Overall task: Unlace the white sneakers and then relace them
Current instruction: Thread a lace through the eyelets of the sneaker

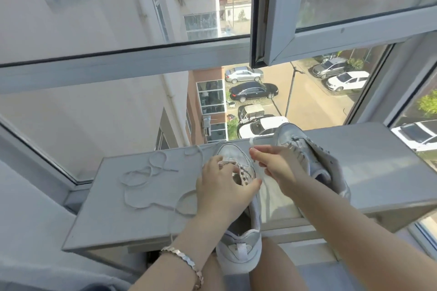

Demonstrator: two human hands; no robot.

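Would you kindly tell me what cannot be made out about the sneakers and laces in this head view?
Head view:
Near sneaker eyelets: mostly covered by the left hand gripping it; lacing progress unclear.
Lace pinched by the right hand: pale and blurred; its path to the eyelets is indistinct.
Far sneaker: near side hidden behind the right forearm; lacing too blurred to read.
Loose lace on the sill: where its ends lead is unclear.

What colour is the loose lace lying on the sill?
White; the loose lace shows best in the head view.
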